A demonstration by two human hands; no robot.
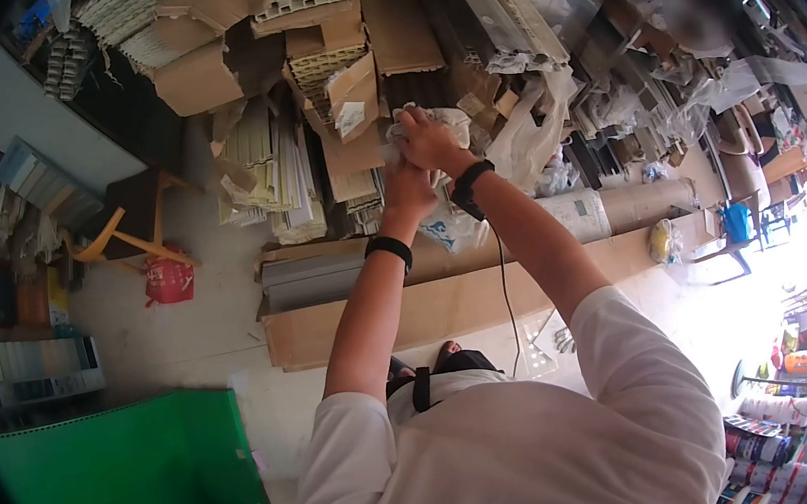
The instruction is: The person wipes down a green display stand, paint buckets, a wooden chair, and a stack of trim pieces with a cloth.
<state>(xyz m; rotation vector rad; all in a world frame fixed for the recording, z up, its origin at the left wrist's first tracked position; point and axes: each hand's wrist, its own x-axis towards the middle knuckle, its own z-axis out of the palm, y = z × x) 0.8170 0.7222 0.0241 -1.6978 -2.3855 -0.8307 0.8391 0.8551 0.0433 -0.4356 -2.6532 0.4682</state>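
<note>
My right hand (pixel 432 140) reaches forward with its fingers curled onto crumpled whitish plastic wrap (pixel 454 122) at the end of a stack of long profiles. Just below and left of it is my left hand (pixel 408 189), held close against the right one. Its fingers are bent inward, and what they hold is hidden. Beside the hands, on the left, an opened cardboard carton (pixel 351 153) covers the ends of more profiles. A piece of clear plastic film (pixel 457 233) hangs beneath my hands.
A long cardboard box (pixel 382 323) and a wrapped roll (pixel 640 206) lie across the floor before my feet. Bundled panels (pixel 274 162) stand at left, near a wooden chair (pixel 133 225) and a red bag (pixel 168 278). A black cable (pixel 507 300) hangs from my right wrist.
</note>
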